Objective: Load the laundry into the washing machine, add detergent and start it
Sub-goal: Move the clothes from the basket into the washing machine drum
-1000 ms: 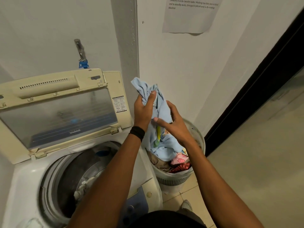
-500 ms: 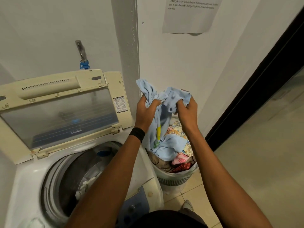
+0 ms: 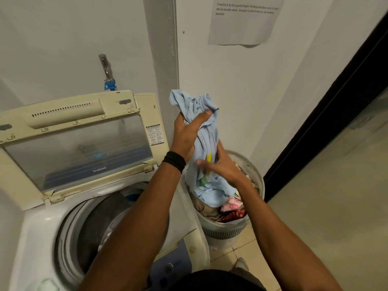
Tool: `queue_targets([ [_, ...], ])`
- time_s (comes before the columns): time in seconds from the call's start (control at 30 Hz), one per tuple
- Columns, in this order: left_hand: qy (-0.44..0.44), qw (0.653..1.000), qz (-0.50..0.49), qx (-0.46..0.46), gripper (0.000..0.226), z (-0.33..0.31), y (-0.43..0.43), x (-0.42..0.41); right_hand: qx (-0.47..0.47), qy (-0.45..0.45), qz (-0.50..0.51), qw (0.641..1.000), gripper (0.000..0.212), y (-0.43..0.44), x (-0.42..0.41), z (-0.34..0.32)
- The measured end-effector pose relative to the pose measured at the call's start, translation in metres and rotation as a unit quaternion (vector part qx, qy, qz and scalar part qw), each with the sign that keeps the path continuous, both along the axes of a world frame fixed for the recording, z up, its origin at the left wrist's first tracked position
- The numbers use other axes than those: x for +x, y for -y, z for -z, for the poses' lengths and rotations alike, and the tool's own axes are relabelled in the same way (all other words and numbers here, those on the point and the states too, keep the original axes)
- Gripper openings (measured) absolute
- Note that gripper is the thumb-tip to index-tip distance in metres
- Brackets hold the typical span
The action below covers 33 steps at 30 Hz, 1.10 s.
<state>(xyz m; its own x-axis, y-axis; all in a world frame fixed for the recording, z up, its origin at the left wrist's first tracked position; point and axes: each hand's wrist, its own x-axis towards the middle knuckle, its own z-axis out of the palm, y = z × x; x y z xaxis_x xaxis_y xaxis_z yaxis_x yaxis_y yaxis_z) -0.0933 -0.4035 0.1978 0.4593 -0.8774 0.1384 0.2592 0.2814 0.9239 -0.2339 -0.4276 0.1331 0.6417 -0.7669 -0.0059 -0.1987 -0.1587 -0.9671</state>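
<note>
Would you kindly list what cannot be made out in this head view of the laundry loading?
Head view:
1. Drum contents: mostly hidden by the left forearm.
2. Control panel: covered by that arm and the person's body.
3. Paper notice: top cut off, print too small.
4. Basket depths: buried under the light blue garment.

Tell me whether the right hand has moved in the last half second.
Yes. The right hand has slid down the blue garment, away from the left hand, nearer the laundry basket rim.

White walls, printed paper notice, dark doorframe, pale tiled floor
</note>
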Motion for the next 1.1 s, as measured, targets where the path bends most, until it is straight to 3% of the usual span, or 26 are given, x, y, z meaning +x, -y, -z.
queue_targets([
  [0.07,0.005,1.000,0.005,-0.012,0.044,-0.010,0.007,0.000,-0.040,-0.079,-0.014,0.996,0.080,-0.008,0.007,0.029],
  [0.17,0.025,0.999,-0.040,-0.015,0.049,-0.018,0.010,0.007,-0.030,-0.137,0.032,0.990,0.031,-0.004,0.005,0.064],
  [0.2,0.043,0.997,-0.065,-0.014,0.050,-0.017,0.010,0.013,-0.015,-0.142,0.044,0.989,0.025,-0.001,-0.001,0.067],
  [0.27,0.092,0.989,-0.115,-0.007,0.052,-0.011,0.007,0.030,-0.006,-0.141,0.070,0.987,0.025,0.007,-0.016,0.061],
  [0.37,0.200,0.966,-0.163,0.028,0.050,0.008,0.002,0.049,0.008,-0.047,0.131,0.990,0.019,0.019,-0.032,0.025],
  [0.43,0.262,0.948,-0.170,0.055,0.042,0.023,-0.005,0.049,-0.002,0.039,0.158,0.987,0.024,0.027,-0.035,-0.008],
  [0.53,0.271,0.949,-0.148,0.057,0.036,0.037,-0.014,0.031,-0.026,0.124,0.164,0.978,0.022,0.035,-0.029,-0.049],
  [0.67,0.265,0.961,-0.049,0.070,0.042,0.033,-0.012,0.002,-0.001,0.121,0.088,0.989,0.024,0.032,-0.008,-0.071],
  [0.73,0.228,0.971,0.015,0.066,0.029,0.028,-0.016,-0.006,0.034,0.111,0.072,0.991,0.027,0.030,-0.003,-0.070],
  [0.83,0.200,0.978,0.013,0.053,0.037,0.028,-0.014,-0.003,0.121,0.143,0.040,0.982,0.053,0.031,-0.010,-0.064],
  [0.9,0.184,0.981,-0.027,0.051,0.041,0.026,-0.011,0.000,0.114,0.169,0.014,0.979,0.063,0.028,-0.012,-0.059],
  [1.0,0.142,0.984,-0.091,0.049,0.035,0.019,-0.007,0.000,-0.001,0.121,0.066,0.990,0.072,0.015,-0.007,-0.039],
  [1.1,0.075,0.990,-0.118,0.024,0.025,0.006,-0.002,0.001,-0.025,-0.029,0.031,0.999,0.081,0.005,-0.010,0.002],
])
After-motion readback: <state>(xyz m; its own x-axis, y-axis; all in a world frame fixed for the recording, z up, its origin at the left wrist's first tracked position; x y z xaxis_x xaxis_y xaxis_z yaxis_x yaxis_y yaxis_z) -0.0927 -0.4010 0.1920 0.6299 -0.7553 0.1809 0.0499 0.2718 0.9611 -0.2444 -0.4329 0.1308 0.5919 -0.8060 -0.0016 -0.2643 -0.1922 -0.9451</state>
